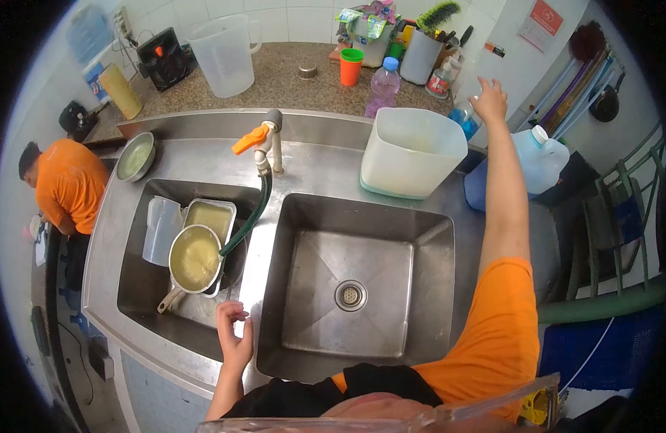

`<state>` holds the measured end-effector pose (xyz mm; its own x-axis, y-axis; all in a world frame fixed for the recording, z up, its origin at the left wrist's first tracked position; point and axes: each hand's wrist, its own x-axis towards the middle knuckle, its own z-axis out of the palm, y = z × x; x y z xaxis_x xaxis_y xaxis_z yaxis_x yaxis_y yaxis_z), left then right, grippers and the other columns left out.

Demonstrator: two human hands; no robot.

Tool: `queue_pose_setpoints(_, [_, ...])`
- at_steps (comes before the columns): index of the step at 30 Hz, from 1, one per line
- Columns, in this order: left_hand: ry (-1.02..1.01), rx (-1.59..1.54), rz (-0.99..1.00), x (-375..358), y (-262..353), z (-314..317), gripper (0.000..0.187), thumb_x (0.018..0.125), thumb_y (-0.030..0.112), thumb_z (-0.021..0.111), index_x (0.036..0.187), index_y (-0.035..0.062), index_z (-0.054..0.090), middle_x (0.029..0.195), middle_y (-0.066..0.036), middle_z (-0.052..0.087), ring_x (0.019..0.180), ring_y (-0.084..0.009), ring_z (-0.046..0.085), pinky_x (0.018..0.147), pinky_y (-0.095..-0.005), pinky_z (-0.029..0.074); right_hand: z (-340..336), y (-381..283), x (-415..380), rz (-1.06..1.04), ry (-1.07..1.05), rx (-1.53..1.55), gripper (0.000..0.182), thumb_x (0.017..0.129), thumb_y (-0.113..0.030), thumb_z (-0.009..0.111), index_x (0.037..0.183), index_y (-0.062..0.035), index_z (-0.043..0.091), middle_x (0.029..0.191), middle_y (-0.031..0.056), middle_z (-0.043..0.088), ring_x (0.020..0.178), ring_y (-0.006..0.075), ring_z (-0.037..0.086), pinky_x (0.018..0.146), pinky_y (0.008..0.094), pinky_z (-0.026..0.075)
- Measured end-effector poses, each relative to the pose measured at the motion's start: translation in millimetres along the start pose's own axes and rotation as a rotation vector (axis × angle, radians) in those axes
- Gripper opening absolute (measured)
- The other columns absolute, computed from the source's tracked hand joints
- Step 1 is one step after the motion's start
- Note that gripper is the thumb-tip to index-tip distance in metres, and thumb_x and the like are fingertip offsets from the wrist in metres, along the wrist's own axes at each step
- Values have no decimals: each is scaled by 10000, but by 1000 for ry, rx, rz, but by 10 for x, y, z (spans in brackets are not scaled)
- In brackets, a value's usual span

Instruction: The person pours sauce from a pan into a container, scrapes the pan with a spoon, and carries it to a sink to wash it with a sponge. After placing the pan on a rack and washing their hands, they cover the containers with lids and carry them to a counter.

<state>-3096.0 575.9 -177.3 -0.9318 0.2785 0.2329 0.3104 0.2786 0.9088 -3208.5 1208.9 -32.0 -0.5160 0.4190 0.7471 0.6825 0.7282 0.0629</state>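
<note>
My right hand [489, 102] is stretched out to the back right, its fingers spread and empty. Just below its fingertips stands a clear bottle of blue liquid [463, 120], partly hidden by the hand and a white plastic container [414, 153]. My left hand [235, 338] hovers by the divider between the two basins, fingers loosely curled and apart, with nothing in it. Near it in the left basin sits a pan [194, 258] of cloudy yellowish liquid, a green hose [255, 215] running into it. A metal tray [212, 215] and a clear plastic container [162, 229] lie beside the pan.
A faucet with an orange handle [251, 139] rises behind the basins. The right basin [347, 289] shows its drain. A large jug [223, 58], an orange cup [351, 71] and a purple bottle [383, 88] line the back counter. A blue jug [536, 160] stands right; another person [72, 180] works left.
</note>
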Motion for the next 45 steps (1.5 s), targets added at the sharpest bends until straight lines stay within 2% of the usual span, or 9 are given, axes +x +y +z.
queue_pose_setpoints(3, [19, 32, 16, 31, 83, -15, 296, 696, -107, 497, 963, 17, 460, 1025, -117, 437, 815, -163, 501, 697, -250, 437, 403, 336, 79, -34, -135, 417, 280, 672, -142, 622, 946, -96, 585, 1006, 157, 575, 926, 327, 551, 758, 396, 449])
queue_pose_setpoints(7, [35, 39, 17, 23, 135, -76, 300, 690, -110, 499, 960, 18, 460, 1018, -115, 446, 816, -159, 499, 694, -252, 435, 362, 354, 219, -35, -371, 359, 215, 670, -88, 604, 883, -68, 596, 907, 191, 592, 896, 376, 543, 790, 409, 434])
queue_pose_setpoints(18, [2, 13, 86, -182, 394, -210, 261, 700, -94, 503, 933, 20, 472, 957, -100, 473, 782, -152, 492, 683, -248, 420, -860, 286, 265, -67, 84, 420, 162, 688, -53, 546, 848, -50, 575, 826, 200, 519, 806, 374, 527, 729, 435, 430])
queue_pose_setpoints(22, [-230, -12, 245, -131, 653, 49, 213, 713, -73, 523, 905, 10, 481, 881, -99, 486, 769, -176, 497, 689, -259, 413, -1762, 444, 262, -81, 133, 429, 158, 676, -94, 587, 829, -54, 583, 821, 202, 556, 800, 361, 548, 719, 418, 444])
queue_pose_setpoints(30, [-764, -228, 356, -240, 1256, 1028, 165, 746, -7, 536, 901, 40, 501, 854, -59, 523, 795, -160, 530, 686, -276, 423, -2764, 934, -647, 60, -701, 345, 210, 623, -200, 673, 714, -17, 625, 672, 155, 618, 631, 255, 610, 616, 356, 482])
queue_pose_setpoints(32, [-912, -345, 252, -382, 1332, 1295, 142, 774, 11, 523, 910, 49, 509, 879, -42, 548, 820, -150, 540, 694, -262, 424, -2773, 1123, -1109, -9, -704, 289, 252, 603, -243, 691, 657, -10, 611, 613, 146, 600, 538, 193, 600, 494, 322, 469])
queue_pose_setpoints(36, [-1105, -534, 68, -594, 1572, 1878, 136, 796, 30, 531, 928, 54, 513, 906, -24, 547, 826, -133, 538, 752, -265, 424, -3061, 1234, -1986, -11, -863, 175, 282, 624, -227, 638, 747, 28, 635, 762, 228, 610, 732, 343, 614, 664, 378, 494])
queue_pose_setpoints(38, [-1204, -866, -533, -643, 1719, 2176, 122, 830, 109, 499, 938, 54, 520, 960, -38, 560, 863, -152, 551, 782, -286, 430, -3041, 1357, -2378, 100, -874, 100, 299, 637, -235, 626, 777, 30, 634, 807, 230, 611, 768, 353, 609, 683, 385, 492])
queue_pose_setpoints(45, [-942, -1373, -950, -960, 2157, 3213, 290, 879, 199, 356, 1051, 2, 482, 1120, -139, 531, 1052, -246, 510, 903, -360, 405, -3294, 1538, -2863, 441, -849, 19, 404, 790, -315, 421, 899, 23, 613, 957, 222, 598, 927, 372, 564, 817, 450, 433])
